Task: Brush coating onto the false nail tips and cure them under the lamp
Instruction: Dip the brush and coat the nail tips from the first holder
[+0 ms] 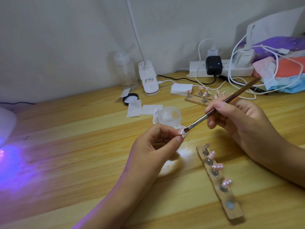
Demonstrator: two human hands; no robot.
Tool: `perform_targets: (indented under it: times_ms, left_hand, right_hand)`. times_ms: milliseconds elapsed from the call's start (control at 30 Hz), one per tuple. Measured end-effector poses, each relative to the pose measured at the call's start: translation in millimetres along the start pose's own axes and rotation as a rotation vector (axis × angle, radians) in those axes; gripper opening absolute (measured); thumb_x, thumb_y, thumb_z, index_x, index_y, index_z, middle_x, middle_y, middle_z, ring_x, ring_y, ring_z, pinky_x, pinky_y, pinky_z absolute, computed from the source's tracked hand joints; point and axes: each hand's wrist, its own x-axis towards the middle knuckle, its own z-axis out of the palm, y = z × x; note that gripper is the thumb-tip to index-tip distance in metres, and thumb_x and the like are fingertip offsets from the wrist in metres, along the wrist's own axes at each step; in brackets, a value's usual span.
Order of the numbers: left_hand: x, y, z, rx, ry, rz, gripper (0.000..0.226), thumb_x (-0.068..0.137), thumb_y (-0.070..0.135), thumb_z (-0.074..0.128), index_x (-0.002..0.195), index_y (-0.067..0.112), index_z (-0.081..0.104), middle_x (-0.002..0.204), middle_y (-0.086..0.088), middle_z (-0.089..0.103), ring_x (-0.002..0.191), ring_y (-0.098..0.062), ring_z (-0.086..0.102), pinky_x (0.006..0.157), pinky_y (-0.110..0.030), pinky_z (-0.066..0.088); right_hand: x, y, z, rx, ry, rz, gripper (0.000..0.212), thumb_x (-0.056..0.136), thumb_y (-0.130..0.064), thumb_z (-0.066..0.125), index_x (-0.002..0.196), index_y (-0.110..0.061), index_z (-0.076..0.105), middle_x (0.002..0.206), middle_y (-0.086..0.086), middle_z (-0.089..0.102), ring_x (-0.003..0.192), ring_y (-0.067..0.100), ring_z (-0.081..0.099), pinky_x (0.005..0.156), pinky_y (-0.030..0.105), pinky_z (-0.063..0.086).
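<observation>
My left hand [156, 142] pinches a small stand with a pink false nail tip [231, 132] between thumb and fingers. My right hand [239, 119] grips a brown-handled brush [227, 101], and its dark bristles touch that tip. A wooden holder strip [234, 210] lies near my right forearm with several pink tips on metal stands and one bare magnet. An open clear gel jar [170, 116] sits just behind my left hand. The curing lamp [6, 124] glows violet at the far left edge.
A second wooden holder [198, 100] with more tips lies behind the brush. White wipes [143, 109], a black jar lid [130, 99], a clear bottle [125, 71], a white clip desk lamp [148, 80], a power strip [221, 69] with cables and a packet pile at the right crowd the back.
</observation>
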Motion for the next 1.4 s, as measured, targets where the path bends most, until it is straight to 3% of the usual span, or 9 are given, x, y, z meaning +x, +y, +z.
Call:
perform_targets:
  times_ms: [367, 600, 733, 900, 1000, 1167, 1267, 1400]
  left_hand:
    - [0.0, 0.1, -0.3, 0.017, -0.006, -0.013, 0.007, 0.081, 0.022, 0.074, 0.081, 0.029, 0.073, 0.08, 0.005, 0.071, 0.07, -0.003, 0.063, 0.064, -0.018, 0.053]
    - [-1.0, 0.0, -0.9, 0.036, 0.0, 0.003, 0.005, 0.081, 0.026, 0.073, 0.081, 0.031, 0.073, 0.091, 0.001, 0.075, 0.078, -0.002, 0.066, 0.065, -0.01, 0.049]
    - [-0.5, 0.6, 0.1, 0.022, 0.002, 0.003, 0.005, 0.079, 0.027, 0.074, 0.08, 0.032, 0.073, 0.089, 0.002, 0.074, 0.077, -0.002, 0.066, 0.065, -0.011, 0.049]
    - [-0.4, 0.3, 0.2, 0.051, 0.012, 0.004, 0.004, 0.077, 0.029, 0.073, 0.079, 0.032, 0.073, 0.09, 0.004, 0.074, 0.079, -0.006, 0.067, 0.069, -0.011, 0.049]
    - [-1.0, 0.7, 0.2, 0.06, 0.016, -0.001, 0.003, 0.078, 0.03, 0.073, 0.08, 0.031, 0.072, 0.095, 0.0, 0.075, 0.087, -0.014, 0.07, 0.073, -0.014, 0.052]
    - [-1.1, 3.5, 0.8, 0.059, 0.017, -0.002, 0.004, 0.079, 0.027, 0.074, 0.078, 0.03, 0.071, 0.092, 0.0, 0.074, 0.079, -0.008, 0.066, 0.07, -0.012, 0.05]
    - [-1.3, 3.7, 0.5, 0.061, 0.014, -0.001, 0.019, 0.084, 0.013, 0.075, 0.076, 0.029, 0.071, 0.088, -0.001, 0.073, 0.072, -0.001, 0.062, 0.065, -0.01, 0.047]
    - [-1.8, 4.6, 1.3, 0.065, 0.014, -0.001, 0.015, 0.085, 0.013, 0.074, 0.078, 0.026, 0.071, 0.092, -0.004, 0.073, 0.077, -0.005, 0.063, 0.068, -0.011, 0.05]
  right_hand:
    - [0.3, 0.9, 1.8, -0.082, 0.003, 0.013, 0.018, 0.088, -0.025, 0.059, 0.08, -0.023, 0.076, 0.068, 0.001, 0.065, 0.067, 0.011, 0.062, 0.068, 0.019, 0.051]
    - [0.5, -1.0, -0.7, -0.076, 0.101, -0.012, 0.015, 0.086, -0.035, 0.064, 0.082, -0.025, 0.075, 0.073, 0.0, 0.066, 0.071, 0.01, 0.062, 0.07, 0.019, 0.052]
    - [-0.7, -1.8, -0.4, -0.08, 0.023, -0.033, 0.019, 0.085, -0.042, 0.068, 0.083, -0.024, 0.074, 0.073, -0.002, 0.065, 0.071, 0.012, 0.061, 0.072, 0.021, 0.051]
    - [-0.7, -0.3, 2.1, -0.151, 0.018, -0.026, 0.017, 0.093, -0.026, 0.063, 0.081, -0.023, 0.074, 0.069, -0.001, 0.064, 0.068, 0.013, 0.06, 0.068, 0.021, 0.05]
    - [-0.4, -1.3, 1.0, -0.161, 0.081, -0.008, 0.017, 0.087, -0.031, 0.059, 0.082, -0.022, 0.072, 0.07, 0.001, 0.066, 0.068, 0.011, 0.061, 0.067, 0.017, 0.049]
    - [-0.3, -1.9, -0.1, -0.107, 0.015, -0.01, 0.018, 0.092, -0.025, 0.059, 0.082, -0.024, 0.073, 0.071, -0.001, 0.063, 0.07, 0.013, 0.059, 0.07, 0.022, 0.05]
    - [-1.5, -2.8, 3.5, -0.137, -0.034, -0.014, 0.018, 0.092, -0.023, 0.058, 0.082, -0.024, 0.073, 0.07, -0.002, 0.063, 0.069, 0.013, 0.059, 0.068, 0.022, 0.05]
    - [0.2, -2.1, 3.8, -0.167, 0.064, 0.007, 0.018, 0.086, -0.03, 0.058, 0.077, -0.024, 0.072, 0.066, 0.001, 0.064, 0.064, 0.01, 0.058, 0.063, 0.017, 0.048]
